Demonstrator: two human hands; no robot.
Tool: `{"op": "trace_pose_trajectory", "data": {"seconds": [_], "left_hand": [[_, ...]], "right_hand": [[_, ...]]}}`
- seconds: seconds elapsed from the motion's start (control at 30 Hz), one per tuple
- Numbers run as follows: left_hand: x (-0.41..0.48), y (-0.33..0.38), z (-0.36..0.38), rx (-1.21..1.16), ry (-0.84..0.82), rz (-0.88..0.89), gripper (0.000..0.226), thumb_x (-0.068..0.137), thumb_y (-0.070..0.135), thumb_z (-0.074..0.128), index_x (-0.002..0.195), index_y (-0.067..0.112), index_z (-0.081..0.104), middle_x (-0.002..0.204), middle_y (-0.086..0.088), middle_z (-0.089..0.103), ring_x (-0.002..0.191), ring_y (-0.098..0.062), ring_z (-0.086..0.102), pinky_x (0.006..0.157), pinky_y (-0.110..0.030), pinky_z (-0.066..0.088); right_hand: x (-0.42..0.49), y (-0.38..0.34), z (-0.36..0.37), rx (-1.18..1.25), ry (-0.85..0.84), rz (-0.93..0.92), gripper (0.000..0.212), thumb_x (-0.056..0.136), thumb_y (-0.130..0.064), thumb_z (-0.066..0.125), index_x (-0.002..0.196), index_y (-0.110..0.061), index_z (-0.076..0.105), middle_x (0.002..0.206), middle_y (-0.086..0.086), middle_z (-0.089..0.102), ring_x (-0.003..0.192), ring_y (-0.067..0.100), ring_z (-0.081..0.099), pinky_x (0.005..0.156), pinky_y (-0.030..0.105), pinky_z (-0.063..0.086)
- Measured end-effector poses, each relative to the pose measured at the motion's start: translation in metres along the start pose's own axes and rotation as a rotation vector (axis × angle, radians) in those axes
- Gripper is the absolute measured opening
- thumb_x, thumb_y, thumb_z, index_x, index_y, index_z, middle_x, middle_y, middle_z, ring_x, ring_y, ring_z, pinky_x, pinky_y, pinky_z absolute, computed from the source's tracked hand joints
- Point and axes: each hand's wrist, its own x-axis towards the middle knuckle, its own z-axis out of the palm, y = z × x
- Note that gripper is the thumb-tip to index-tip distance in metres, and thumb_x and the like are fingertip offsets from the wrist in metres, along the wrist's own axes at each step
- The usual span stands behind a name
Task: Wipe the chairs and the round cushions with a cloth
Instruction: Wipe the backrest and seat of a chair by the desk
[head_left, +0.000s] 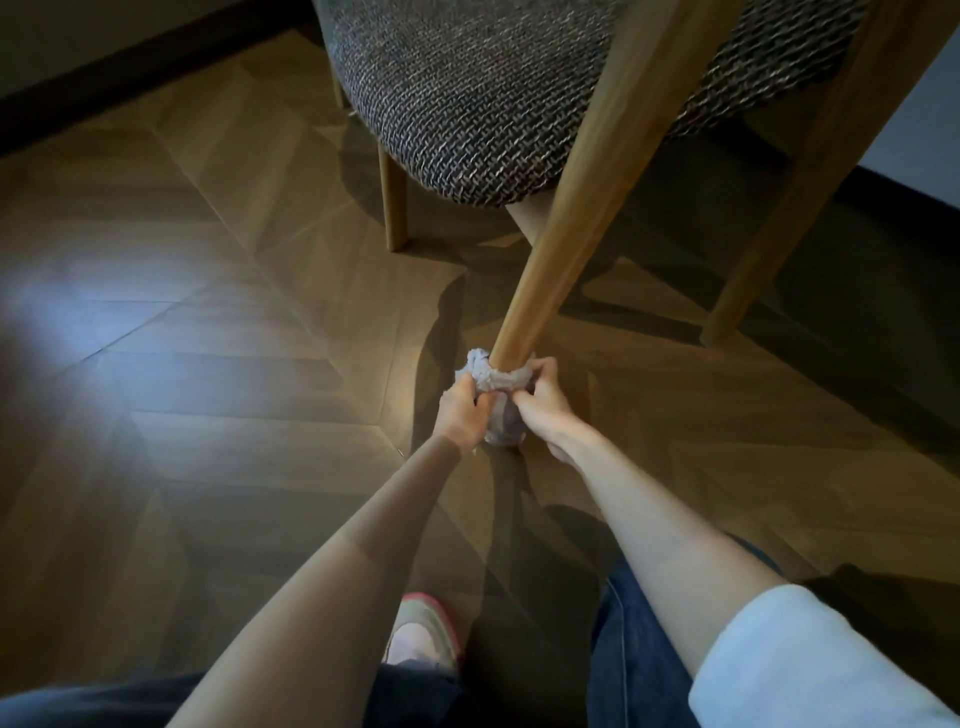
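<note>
A wooden chair leg (566, 223) slants down from the top of the view to the floor. A pale grey cloth (493, 382) is wrapped around the leg's foot, with a tail hanging down between my hands. My left hand (461, 410) grips the cloth on the left side of the leg. On the other side my right hand (543, 402) grips the cloth too, its fingers curled into the fabric. Above, the chair's round cushion (467, 98) in dark woven fabric fills the top centre.
Two more wooden legs of the chair stand at left (394, 205) and right (789, 218). The floor (234, 338) is herringbone wood. My knees in dark jeans and one shoe (423, 631) are at the bottom. A dark skirting runs along the top left.
</note>
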Motion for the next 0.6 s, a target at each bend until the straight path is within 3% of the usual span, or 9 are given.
{"op": "trace_pose_trajectory", "data": {"seconds": [0.1,0.2,0.37,0.43,0.5,0.6], "left_hand": [[0.001,-0.004,0.001,0.014,-0.028,-0.037,0.029,0.1,0.015,0.044,0.126,0.005,0.049,0.118,-0.012,0.059,0.101,-0.018,0.054,0.082,-0.024,0.042],[-0.007,0.003,-0.001,-0.047,0.048,-0.003,0.017,0.098,0.017,0.05,0.106,0.004,0.056,0.097,-0.009,0.062,0.084,-0.015,0.057,0.072,-0.027,0.047],[-0.039,0.053,-0.012,-0.156,0.289,0.221,0.012,0.093,0.019,0.06,0.087,0.009,0.063,0.078,-0.002,0.063,0.066,-0.01,0.058,0.057,-0.018,0.046],[-0.054,0.079,-0.019,-0.175,0.393,0.305,0.016,0.089,0.022,0.065,0.077,0.012,0.061,0.07,0.001,0.06,0.06,-0.007,0.052,0.053,-0.02,0.043],[-0.069,0.107,-0.027,-0.237,0.491,0.388,0.028,0.085,0.024,0.068,0.064,0.019,0.052,0.06,0.006,0.051,0.054,-0.004,0.041,0.051,-0.019,0.034],[-0.092,0.149,-0.036,-0.333,0.572,0.5,0.037,0.084,0.026,0.069,0.059,0.026,0.042,0.059,0.008,0.047,0.054,-0.002,0.037,0.052,-0.016,0.031]], "right_hand": [[0.004,0.002,0.005,-0.02,0.005,0.048,0.024,0.099,-0.019,0.046,0.112,-0.027,0.028,0.12,0.002,0.049,0.114,0.019,0.05,0.095,0.035,0.044],[-0.001,-0.007,0.001,-0.052,0.099,-0.005,0.019,0.098,-0.02,0.049,0.109,-0.028,0.036,0.108,-0.004,0.053,0.105,0.015,0.055,0.088,0.03,0.046],[-0.043,-0.04,-0.027,0.062,0.373,-0.254,0.016,0.088,-0.026,0.066,0.087,-0.038,0.055,0.089,-0.019,0.063,0.08,-0.01,0.061,0.06,0.005,0.046],[-0.063,-0.062,-0.04,0.111,0.455,-0.359,0.014,0.085,-0.025,0.07,0.092,-0.033,0.061,0.092,-0.012,0.068,0.086,-0.005,0.065,0.07,0.013,0.052],[-0.081,-0.089,-0.052,0.187,0.525,-0.465,0.016,0.082,-0.021,0.073,0.097,-0.019,0.067,0.091,-0.005,0.071,0.088,0.003,0.068,0.074,0.023,0.055],[-0.108,-0.131,-0.066,0.25,0.615,-0.61,0.019,0.082,-0.016,0.074,0.098,-0.007,0.07,0.086,-0.001,0.072,0.083,0.005,0.07,0.072,0.021,0.055]]}}
